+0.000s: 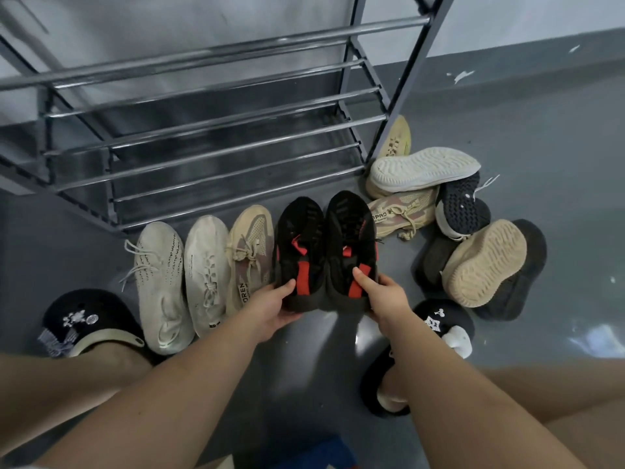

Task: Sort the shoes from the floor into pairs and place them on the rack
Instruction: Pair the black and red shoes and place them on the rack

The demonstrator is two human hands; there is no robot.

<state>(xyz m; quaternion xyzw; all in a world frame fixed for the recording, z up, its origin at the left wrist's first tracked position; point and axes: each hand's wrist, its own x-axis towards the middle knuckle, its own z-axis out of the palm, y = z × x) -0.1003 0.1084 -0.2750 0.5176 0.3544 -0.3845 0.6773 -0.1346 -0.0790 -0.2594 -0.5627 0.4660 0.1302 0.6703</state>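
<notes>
The left hand (270,308) grips the heel of the left black-and-red sneaker (299,248), thumb on top; the right hand (384,294) grips the heel of the right black-and-red sneaker (351,245) the same way. The two sneakers sit side by side, touching, toes toward the metal rack (209,130), just in front of its lowest bars.

Readable writing is scarce. The beige sneaker (248,255) just left of the held pair carries "OREN" on its heel side. Its likely mate, a second beige sneaker (402,213) to the right, lies on its side and shows "RPRO". Two white knit sneakers (159,286) (206,272) stand further left, their small print too fine to read.

At the right lies a heap: a white-soled shoe (422,169) upside down, a dark-soled shoe (461,208), a tan-soled black shoe (487,262), and a yellowish shoe (397,137) by the rack leg. The person's own black clogs (81,319) (439,319) bear small charms.
</notes>
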